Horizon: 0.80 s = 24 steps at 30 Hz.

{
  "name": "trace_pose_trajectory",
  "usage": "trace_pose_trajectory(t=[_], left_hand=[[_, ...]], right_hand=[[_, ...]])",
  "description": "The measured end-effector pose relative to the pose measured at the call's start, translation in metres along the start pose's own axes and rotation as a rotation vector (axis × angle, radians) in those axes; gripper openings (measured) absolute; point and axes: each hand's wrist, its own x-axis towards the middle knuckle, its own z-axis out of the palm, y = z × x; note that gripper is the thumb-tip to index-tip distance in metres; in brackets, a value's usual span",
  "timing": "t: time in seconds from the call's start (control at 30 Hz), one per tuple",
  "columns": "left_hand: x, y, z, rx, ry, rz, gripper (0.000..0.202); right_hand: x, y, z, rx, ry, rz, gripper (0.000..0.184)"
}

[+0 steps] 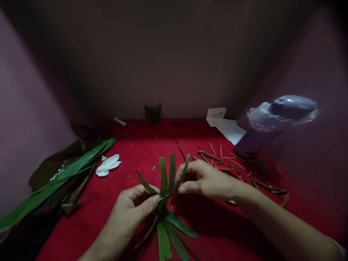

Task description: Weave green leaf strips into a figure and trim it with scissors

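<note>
In front of me is a bundle of green leaf strips (164,239), gathered at the middle, with several strips fanning upward and several hanging down. My left hand (133,206) pinches the gathered middle between thumb and forefinger. A thin pale sliver, perhaps a toothpick, shows beside the left thumb. My right hand (202,179) has thumb and forefinger closed around the rightmost upright strip, which leans to the right. The other fingers of that hand are curled and partly hidden.
Long green leaves (78,168) lie at left near a crumpled white tissue (108,165). Toothpicks (236,163), leaf scraps (272,188) and orange-handled scissors (231,172) lie at right. Farther back are a pen-like white tool (121,121), a small woven leaf piece (152,113), papers (230,130) and a plastic-lined purple container (250,141).
</note>
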Motion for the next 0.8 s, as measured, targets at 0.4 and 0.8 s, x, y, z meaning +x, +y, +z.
trace_pose_trajectory(t=[0.4, 0.8], left_hand=[[0.006, -0.006, -0.006, -0.095, 0.111, 0.006, 0.023], [0.005, -0.005, -0.007, -0.028, 0.192, 0.040, 0.016]], right_hand=[[0.009, 0.013, 0.011, 0.004, 0.129, 0.038, 0.019], [0.007, 0.013, 0.009, -0.154, 0.142, 0.047, 0.021]])
